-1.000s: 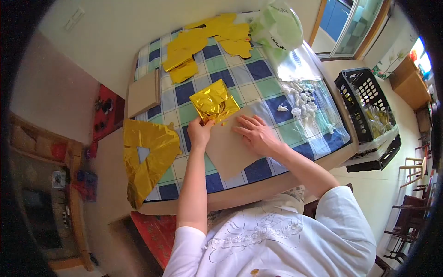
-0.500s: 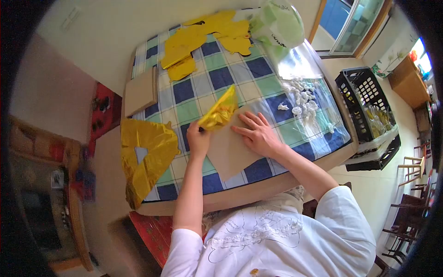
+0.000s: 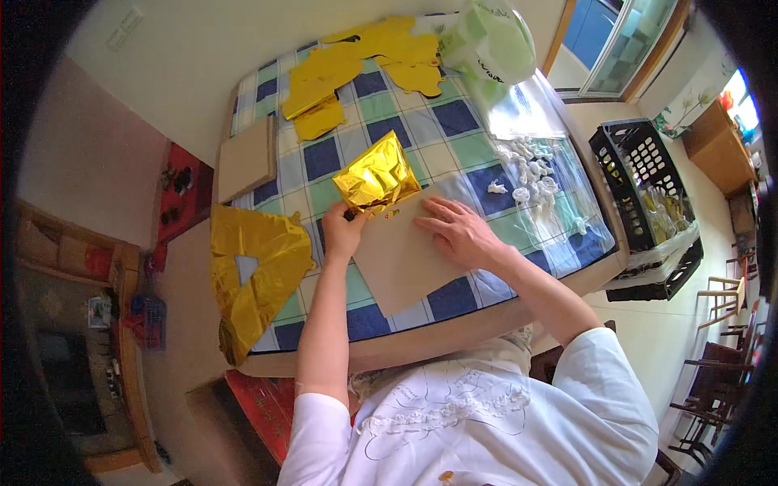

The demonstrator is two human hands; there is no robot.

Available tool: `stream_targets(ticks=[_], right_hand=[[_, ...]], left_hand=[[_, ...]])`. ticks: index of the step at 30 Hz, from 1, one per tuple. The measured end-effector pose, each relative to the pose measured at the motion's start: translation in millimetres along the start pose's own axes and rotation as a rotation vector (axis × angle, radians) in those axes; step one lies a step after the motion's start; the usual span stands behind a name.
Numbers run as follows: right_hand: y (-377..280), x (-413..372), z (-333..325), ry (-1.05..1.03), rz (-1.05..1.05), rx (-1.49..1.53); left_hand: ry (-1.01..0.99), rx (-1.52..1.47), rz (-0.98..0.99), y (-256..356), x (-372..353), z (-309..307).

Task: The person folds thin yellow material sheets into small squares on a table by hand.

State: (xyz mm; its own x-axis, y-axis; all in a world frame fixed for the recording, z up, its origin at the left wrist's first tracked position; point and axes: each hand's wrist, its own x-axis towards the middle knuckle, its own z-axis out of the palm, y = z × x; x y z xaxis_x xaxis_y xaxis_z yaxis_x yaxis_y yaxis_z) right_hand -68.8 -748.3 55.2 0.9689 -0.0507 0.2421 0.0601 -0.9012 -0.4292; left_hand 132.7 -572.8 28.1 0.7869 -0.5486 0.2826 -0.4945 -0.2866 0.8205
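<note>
A folded piece of shiny gold foil (image 3: 377,172), which looks like a flat foil balloon, is pinched at its near edge by my left hand (image 3: 341,231). A small dark spot shows by the left fingertips. Under the foil's near edge lies a plain beige card sheet (image 3: 409,271), set at an angle on the checked cloth. My right hand (image 3: 460,233) rests flat on the right side of this sheet, fingers stretched toward the foil. Just beyond the foil's near edge, a small coloured mark shows on the card.
Flat gold foil shapes (image 3: 332,77) lie at the back, and another with a hole (image 3: 279,275) hangs over the left edge. Beige boards (image 3: 247,162) sit at left. On the right are white string bundles (image 3: 531,174), clear bags and a green-white bag (image 3: 490,40). A black crate (image 3: 640,182) stands beyond.
The foil in my left hand has turned its broad face up and moved slightly left. My left hand has shifted a little left; my right hand stays on the card, moved slightly right.
</note>
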Motion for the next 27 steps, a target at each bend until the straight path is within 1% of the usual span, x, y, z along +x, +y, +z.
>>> stream_targets(ticks=[2,6,9,12,15,18,21,23,26,27], right_hand=[[0,-1,0,0.002,-0.022,-0.144],[-4,-3,2,-0.010,-0.002,-0.195],[-9,-3,5,-0.003,0.021,-0.232],[-12,-2,12,0.025,0.041,-0.258],[-18,-2,17,0.049,0.053,-0.271],[-26,-1,14,0.045,0.067,-0.292],[-31,2,11,0.002,0.099,-0.292],[-33,4,6,-0.026,0.104,-0.296],[-32,5,3,-0.073,0.086,-0.282],[-32,4,4,-0.038,0.061,-0.280]], left_hand=[[-0.018,0.048,-0.004,9,2,-4],[-0.048,0.026,0.025,11,10,-6],[-0.110,-0.036,-0.011,12,19,-7],[-0.162,0.001,-0.024,8,27,-8],[-0.245,0.016,-0.086,16,31,-12],[-0.233,-0.005,-0.039,5,34,-8],[-0.215,-0.040,-0.076,9,31,-9],[-0.205,-0.031,-0.050,2,32,-6],[-0.187,-0.064,-0.050,8,29,-8],[-0.181,-0.083,-0.057,11,28,-8]])
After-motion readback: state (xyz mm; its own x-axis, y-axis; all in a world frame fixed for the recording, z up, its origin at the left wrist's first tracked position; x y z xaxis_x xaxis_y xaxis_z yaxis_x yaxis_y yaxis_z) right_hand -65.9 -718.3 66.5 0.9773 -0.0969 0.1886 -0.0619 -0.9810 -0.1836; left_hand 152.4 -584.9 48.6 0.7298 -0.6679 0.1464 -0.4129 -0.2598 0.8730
